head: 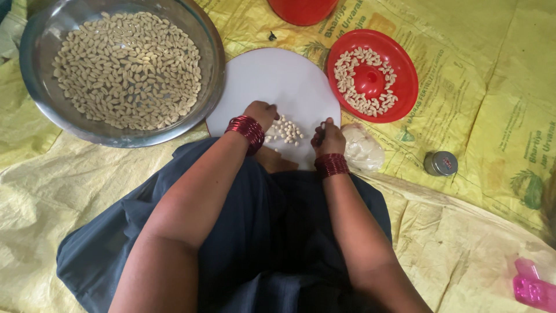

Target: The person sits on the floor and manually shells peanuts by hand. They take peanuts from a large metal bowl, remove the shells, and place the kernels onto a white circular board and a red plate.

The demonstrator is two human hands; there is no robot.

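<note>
My left hand [260, 112] rests on a round white board [278, 75], fingers curled at the edge of a small heap of pale nuts [285, 130]. My right hand [329, 137] is closed on a small dark tool, its tip pointing at the same heap. Both wrists carry red bangles. A large steel bowl [35, 40] full of pale nuts stands at the upper left. To the upper right lies a red lid [405, 64] with a ring of nuts on it.
A small clear bag [362, 149] lies just right of my right hand. A little round metal tin [441, 163] sits further right. A red container [301, 10] is at the top edge, a pink plastic object [533, 287] at the lower right. Yellow woven sheeting [480, 116] covers the floor.
</note>
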